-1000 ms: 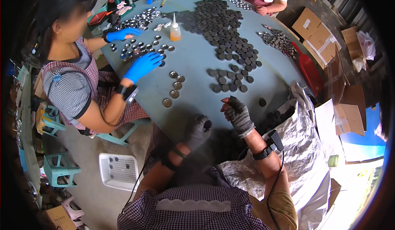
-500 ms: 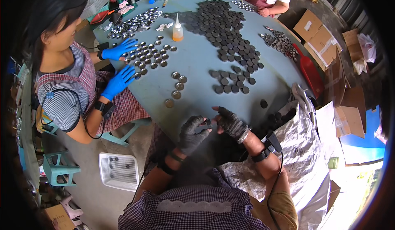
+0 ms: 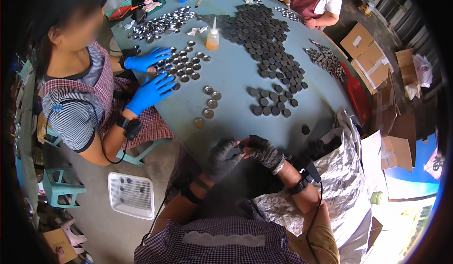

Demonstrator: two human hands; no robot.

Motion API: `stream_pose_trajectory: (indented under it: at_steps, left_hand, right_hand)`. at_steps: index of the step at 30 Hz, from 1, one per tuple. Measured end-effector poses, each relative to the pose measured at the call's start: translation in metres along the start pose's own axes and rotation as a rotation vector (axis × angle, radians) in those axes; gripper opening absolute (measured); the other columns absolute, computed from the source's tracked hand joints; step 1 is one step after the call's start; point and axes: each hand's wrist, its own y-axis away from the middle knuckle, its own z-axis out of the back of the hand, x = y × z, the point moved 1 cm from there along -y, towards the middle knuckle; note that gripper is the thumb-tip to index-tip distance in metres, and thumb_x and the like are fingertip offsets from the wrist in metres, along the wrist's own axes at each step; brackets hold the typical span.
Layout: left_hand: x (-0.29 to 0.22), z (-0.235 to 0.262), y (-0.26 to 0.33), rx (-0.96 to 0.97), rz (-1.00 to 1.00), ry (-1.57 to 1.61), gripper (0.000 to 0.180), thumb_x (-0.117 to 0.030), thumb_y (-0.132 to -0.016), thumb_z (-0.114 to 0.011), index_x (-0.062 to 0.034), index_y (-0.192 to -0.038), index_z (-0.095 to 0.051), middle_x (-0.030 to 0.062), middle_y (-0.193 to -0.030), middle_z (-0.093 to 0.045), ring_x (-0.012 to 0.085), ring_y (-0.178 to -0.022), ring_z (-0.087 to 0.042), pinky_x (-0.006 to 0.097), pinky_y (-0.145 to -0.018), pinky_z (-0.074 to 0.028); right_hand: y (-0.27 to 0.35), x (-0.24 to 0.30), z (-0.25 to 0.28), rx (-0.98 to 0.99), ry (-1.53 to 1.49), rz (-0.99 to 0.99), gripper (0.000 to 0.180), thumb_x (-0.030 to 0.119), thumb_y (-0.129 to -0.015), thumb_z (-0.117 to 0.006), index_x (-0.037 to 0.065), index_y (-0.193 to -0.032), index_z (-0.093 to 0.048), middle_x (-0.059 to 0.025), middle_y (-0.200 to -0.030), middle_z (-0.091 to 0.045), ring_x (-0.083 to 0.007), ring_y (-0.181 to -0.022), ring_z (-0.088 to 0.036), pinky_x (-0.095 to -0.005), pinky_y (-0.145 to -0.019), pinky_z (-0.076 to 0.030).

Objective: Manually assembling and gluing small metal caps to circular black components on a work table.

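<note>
In front of my body, above the table's near edge, my left hand grips a small black disc. My right hand meets it from the right, fingers bent and pinching at the same disc, which they mostly hide. Both hands wear dark fingerless wraps. Beyond them, several shallow silver metal caps lie in a short row. A group of black discs sits farther right, joining a large spread. One black disc lies alone near an open white sack with dark pieces in its mouth.
At the left, a co-worker's blue-gloved hands touch silver caps. A dropper bottle of orange liquid stands on the table. Another person works at the far side. A red scoop lies right; a white basket stands on the floor.
My hands have come together; my right fingers now meet the black disc in my left hand. The co-worker's gloved hands have shifted over the caps. The whole view has shifted slightly.
</note>
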Motion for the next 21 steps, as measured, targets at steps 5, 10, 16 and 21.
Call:
stream_pose_trajectory:
  at_steps: [5, 10, 16, 21]
  left_hand:
    - [0.009, 0.010, -0.001, -0.103, 0.056, -0.008, 0.043, -0.002, -0.073, -0.075, -0.0008, -0.112, -0.057, 0.0099, -0.101, -0.059, 0.0186, -0.084, -0.060, 0.031, -0.076, -0.051]
    - [0.032, 0.027, 0.007, -0.149, 0.094, -0.159, 0.037, -0.002, -0.071, -0.073, -0.0020, -0.105, -0.058, 0.0109, -0.091, -0.060, 0.0238, -0.074, -0.060, 0.034, -0.068, -0.051]
    - [0.027, 0.029, 0.007, -0.120, 0.080, -0.047, 0.028, -0.001, -0.074, -0.069, -0.0036, -0.100, -0.058, 0.0095, -0.088, -0.059, 0.0215, -0.075, -0.059, 0.033, -0.068, -0.050]
    - [0.036, 0.021, 0.012, -0.140, 0.048, 0.004, 0.027, 0.001, -0.076, -0.068, -0.0030, -0.100, -0.057, 0.0096, -0.090, -0.057, 0.0204, -0.077, -0.057, 0.033, -0.070, -0.050]
  right_hand:
    - [-0.047, 0.009, 0.008, 0.050, 0.402, 0.208, 0.029, 0.009, -0.086, -0.065, -0.002, -0.110, -0.054, -0.0066, -0.095, -0.060, -0.0142, -0.083, -0.060, -0.0296, -0.072, -0.052]
    - [-0.135, 0.017, 0.007, -0.359, 0.797, 0.303, 0.017, 0.017, -0.081, -0.065, 0.006, -0.092, -0.059, -0.0109, -0.091, -0.062, -0.0298, -0.080, -0.061, -0.0373, -0.071, -0.050]
    - [-0.196, 0.036, 0.001, -0.211, 1.203, 0.436, 0.018, 0.017, -0.076, -0.067, 0.008, -0.091, -0.061, -0.0133, -0.092, -0.062, -0.0326, -0.086, -0.060, -0.0425, -0.074, -0.049]
    - [-0.202, 0.026, 0.007, -0.170, 1.313, 0.285, 0.011, 0.022, -0.077, -0.064, 0.012, -0.080, -0.067, -0.0107, -0.093, -0.063, -0.0322, -0.089, -0.059, -0.0412, -0.080, -0.049]
